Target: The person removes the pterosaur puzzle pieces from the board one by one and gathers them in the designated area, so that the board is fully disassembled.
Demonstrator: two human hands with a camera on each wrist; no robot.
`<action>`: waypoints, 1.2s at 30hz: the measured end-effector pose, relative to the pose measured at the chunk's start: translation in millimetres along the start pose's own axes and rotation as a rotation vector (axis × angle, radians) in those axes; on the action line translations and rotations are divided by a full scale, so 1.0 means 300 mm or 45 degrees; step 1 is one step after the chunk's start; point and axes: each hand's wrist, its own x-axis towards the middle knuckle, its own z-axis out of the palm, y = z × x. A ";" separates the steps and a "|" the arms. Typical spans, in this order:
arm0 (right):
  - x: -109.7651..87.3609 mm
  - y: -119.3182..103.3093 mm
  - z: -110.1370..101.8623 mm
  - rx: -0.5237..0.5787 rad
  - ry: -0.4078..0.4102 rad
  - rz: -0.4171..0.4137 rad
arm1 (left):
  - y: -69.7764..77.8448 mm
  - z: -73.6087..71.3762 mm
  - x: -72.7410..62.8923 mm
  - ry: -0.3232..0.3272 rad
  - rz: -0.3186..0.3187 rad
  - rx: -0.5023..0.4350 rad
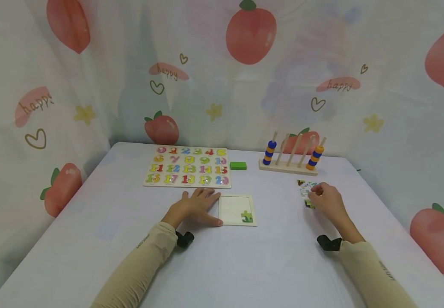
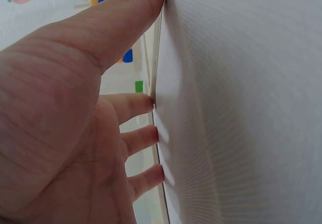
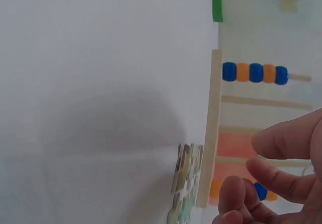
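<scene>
My left hand (image 1: 196, 208) lies spread at the left side of a square wooden puzzle tray (image 1: 230, 209), thumb and fingertips at its edge. In the left wrist view, the thumb and three fingers of that hand show straight. A green-patterned jigsaw piece (image 1: 247, 217) sits in the tray's lower right corner. Over to the right, my right hand (image 1: 327, 201) hovers by a cluster of loose jigsaw pieces (image 1: 305, 186). Its thumb and forefinger stand apart in the right wrist view, with nothing between them, above the loose pieces (image 3: 182, 173).
Behind the tray lies a wooden number board (image 1: 181, 168) with a green block (image 1: 238, 166) beside it. A wooden peg rack (image 1: 288, 167) with blue and orange beads stands at the back right. Printed cloth hangs behind the white table (image 1: 268, 265).
</scene>
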 end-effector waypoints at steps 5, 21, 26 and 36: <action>-0.002 -0.040 0.015 -0.007 0.003 -0.122 | -0.002 0.002 0.005 -0.001 -0.001 -0.005; -0.040 -0.158 0.074 0.080 -0.108 -0.316 | 0.015 -0.017 -0.027 -0.004 0.012 -0.020; -0.051 -0.196 0.082 0.105 -0.133 -0.343 | 0.017 -0.019 -0.025 -0.007 0.008 -0.005; -0.081 -0.260 0.125 0.147 -0.213 -0.355 | 0.020 -0.027 -0.038 0.011 0.019 0.002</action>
